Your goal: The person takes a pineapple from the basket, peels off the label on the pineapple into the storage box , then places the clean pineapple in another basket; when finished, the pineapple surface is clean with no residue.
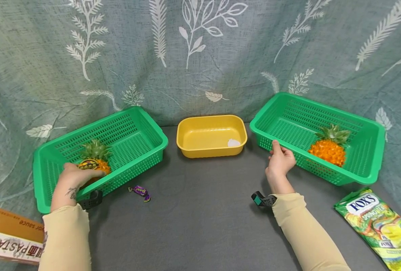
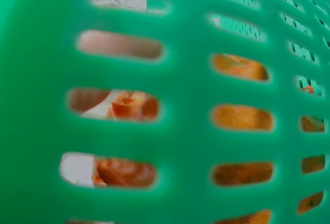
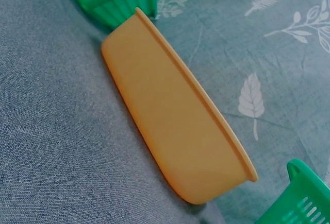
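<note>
My left hand point(image 1: 76, 178) reaches over the near rim of the left green basket point(image 1: 126, 171), its thumb along the front of a pineapple point(image 1: 93, 150) with a dark label. In the left wrist view the basket's wall point(image 2: 185, 141) fills the frame; through its slots show skin, orange rind and something white and red point(image 2: 136, 105). I cannot tell whether this hand grips anything. My right hand point(image 1: 280, 162) is at the near wall of the right green basket point(image 1: 322, 169), one fingertip right at the rim, the other fingers loosely curled. Another pineapple point(image 1: 328, 152) lies inside that basket.
A yellow tub point(image 1: 204, 152) stands between the baskets with a small white item point(image 1: 233, 143) in it. A purple-wrapped candy point(image 1: 140, 191) lies before the left basket. A pasta box point(image 1: 14, 237) is front left, a green Fox's bag point(image 1: 378, 226) front right. Patterned cloth hangs behind.
</note>
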The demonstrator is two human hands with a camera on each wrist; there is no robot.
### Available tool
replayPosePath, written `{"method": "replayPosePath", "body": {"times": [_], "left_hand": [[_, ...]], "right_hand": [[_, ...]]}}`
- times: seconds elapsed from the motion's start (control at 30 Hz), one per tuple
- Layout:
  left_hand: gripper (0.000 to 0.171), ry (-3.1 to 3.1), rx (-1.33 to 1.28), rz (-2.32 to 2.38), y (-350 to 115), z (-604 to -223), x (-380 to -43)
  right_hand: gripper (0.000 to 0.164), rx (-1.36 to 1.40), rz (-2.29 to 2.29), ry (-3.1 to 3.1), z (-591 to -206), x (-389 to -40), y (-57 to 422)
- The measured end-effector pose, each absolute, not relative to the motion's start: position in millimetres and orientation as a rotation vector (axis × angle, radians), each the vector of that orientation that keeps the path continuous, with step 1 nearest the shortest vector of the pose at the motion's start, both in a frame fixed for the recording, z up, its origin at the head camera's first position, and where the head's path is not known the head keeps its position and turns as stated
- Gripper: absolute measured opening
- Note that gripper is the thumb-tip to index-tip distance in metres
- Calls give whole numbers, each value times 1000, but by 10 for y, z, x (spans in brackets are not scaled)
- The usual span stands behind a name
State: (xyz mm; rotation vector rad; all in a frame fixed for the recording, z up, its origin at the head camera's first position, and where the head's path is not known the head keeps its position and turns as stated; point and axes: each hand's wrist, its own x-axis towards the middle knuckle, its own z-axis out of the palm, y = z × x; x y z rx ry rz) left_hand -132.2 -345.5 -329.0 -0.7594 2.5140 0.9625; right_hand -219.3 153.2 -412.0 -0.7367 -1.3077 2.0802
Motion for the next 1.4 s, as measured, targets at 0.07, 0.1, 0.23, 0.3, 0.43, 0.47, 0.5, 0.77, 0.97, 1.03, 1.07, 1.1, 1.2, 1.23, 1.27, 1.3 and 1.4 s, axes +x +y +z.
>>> {"method": "replayPosePath", "body": {"times": [0.07, 0.1, 0.23, 0.3, 0.43, 0.47, 0.5, 0.77, 0.97, 1.03, 1.07, 1.1, 1.2, 1.23, 1.27, 1.3, 1.4], "left_hand": [[122, 2558, -779, 978, -3447, -3299, -1319], [120, 2584, -787, 981, -3442, -3302, -1315], [113, 2679, -823, 1017, -3423, -3306, -1303], [111, 2709, -842, 1036, -3416, -3300, -1299], [109, 2759, -841, 1075, -3394, -3274, -1301], [109, 2770, -834, 1088, -3382, -3261, -1307], [109, 2783, -824, 1094, -3369, -3248, -1311], [109, 2910, -732, 1037, -3161, -3051, -1328], [102, 3008, -607, 1046, -2854, -2887, -1284], [100, 3036, -547, 1068, -2731, -2853, -1253], [100, 3047, -513, 1080, -2671, -2837, -1235], [99, 3060, -476, 1086, -2613, -2825, -1217], [96, 3100, -336, 1107, -2441, -2809, -1159], [96, 3101, -286, 1113, -2385, -2809, -1141], [95, 3095, -233, 1120, -2328, -2814, -1128], [95, 3086, -177, 1123, -2272, -2821, -1119], [92, 3020, -26, 1150, -2105, -2872, -1102]], "right_hand": [[19, -736, 2080, -1303, -4123, -2199, 1531], [19, -735, 2079, -1299, -4125, -2202, 1532], [19, -735, 2070, -1297, -4131, -2210, 1531], [18, -738, 2066, -1306, -4131, -2205, 1532], [19, -744, 2064, -1319, -4125, -2200, 1536], [19, -745, 2065, -1313, -4120, -2204, 1540], [20, -746, 2066, -1309, -4116, -2209, 1543], [21, -773, 2073, -1314, -4106, -2204, 1557], [20, -766, 2069, -1329, -4116, -2191, 1552], [20, -765, 2076, -1325, -4119, -2186, 1549], [20, -765, 2074, -1332, -4118, -2183, 1549], [20, -766, 2074, -1333, -4118, -2181, 1549], [19, -768, 2072, -1353, -4118, -2175, 1547], [19, -769, 2070, -1361, -4116, -2172, 1547], [19, -767, 2068, -1364, -4115, -2172, 1548], [19, -766, 2068, -1366, -4114, -2172, 1549], [19, -758, 2070, -1363, -4102, -2177, 1550]]}}
